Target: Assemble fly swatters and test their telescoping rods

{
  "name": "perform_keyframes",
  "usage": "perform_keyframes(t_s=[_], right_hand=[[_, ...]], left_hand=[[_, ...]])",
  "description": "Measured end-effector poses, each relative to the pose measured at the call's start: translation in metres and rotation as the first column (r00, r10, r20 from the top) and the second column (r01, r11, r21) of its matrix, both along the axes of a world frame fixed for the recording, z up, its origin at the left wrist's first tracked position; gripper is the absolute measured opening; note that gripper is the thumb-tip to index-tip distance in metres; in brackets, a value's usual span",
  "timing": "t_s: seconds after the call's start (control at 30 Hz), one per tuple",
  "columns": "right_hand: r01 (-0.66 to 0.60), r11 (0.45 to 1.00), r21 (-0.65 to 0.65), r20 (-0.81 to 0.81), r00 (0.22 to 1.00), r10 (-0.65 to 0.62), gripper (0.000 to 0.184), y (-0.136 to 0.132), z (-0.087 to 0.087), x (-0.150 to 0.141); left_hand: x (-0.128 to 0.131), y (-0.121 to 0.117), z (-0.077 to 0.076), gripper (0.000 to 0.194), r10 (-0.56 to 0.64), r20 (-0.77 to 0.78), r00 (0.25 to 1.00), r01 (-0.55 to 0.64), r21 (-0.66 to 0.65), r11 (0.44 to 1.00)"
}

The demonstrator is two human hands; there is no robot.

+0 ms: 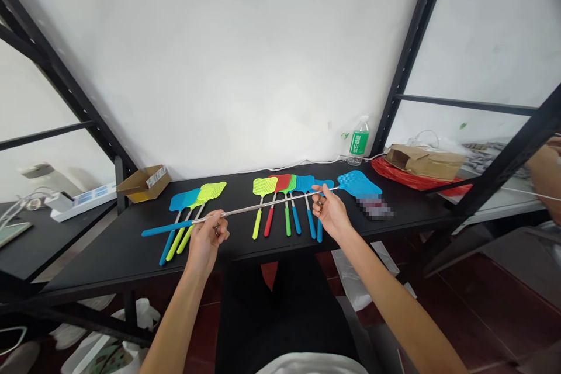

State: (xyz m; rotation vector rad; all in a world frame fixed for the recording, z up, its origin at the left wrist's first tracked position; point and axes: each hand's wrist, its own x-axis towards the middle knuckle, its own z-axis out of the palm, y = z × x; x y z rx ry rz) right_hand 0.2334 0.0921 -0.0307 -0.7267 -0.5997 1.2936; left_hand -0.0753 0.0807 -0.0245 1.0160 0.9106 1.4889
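Stretched out long between my hands is a blue fly swatter, its thin metal rod running across above the table. My left hand is closed round the rod just beside the blue handle. At the other end, my right hand pinches the rod close to the swatter's head. Behind and below lie several short fly swatters in a row: a yellow one, a red one, a green one and some blue ones. Left of these is a smaller group with a yellow swatter and a blue swatter.
On the black table stand an open cardboard box at left and a water bottle by the wall. At right lie a brown paper package and red plastic. A power strip sits far left. Black metal posts flank the table.
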Motion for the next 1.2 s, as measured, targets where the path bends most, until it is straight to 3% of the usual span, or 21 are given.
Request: perform_keyframes(t_s=[0.3,0.7,1.0,1.2], right_hand=[[0.057,0.998,-0.030,-0.086,0.995,-0.059,0.031,0.002,-0.001,0.003],[0.143,0.990,-0.002,-0.095,0.985,-0.142,0.040,0.001,0.000,0.004],[0.292,0.954,0.065,-0.087,0.954,-0.286,0.042,0.000,-0.003,0.001],[0.314,0.945,0.098,-0.081,0.948,-0.306,0.043,0.000,-0.006,0.002]], left_hand=[[-0.017,0.004,0.006,0.030,0.194,0.077,0.978,-0.191,-0.047,0.980],[-0.031,0.006,0.009,0.034,0.327,0.228,0.917,-0.323,-0.054,0.945],[-0.019,0.003,0.004,0.030,0.298,0.176,0.938,-0.299,-0.023,0.954],[-0.005,-0.003,0.003,0.033,0.285,0.146,0.947,-0.286,-0.013,0.958]])
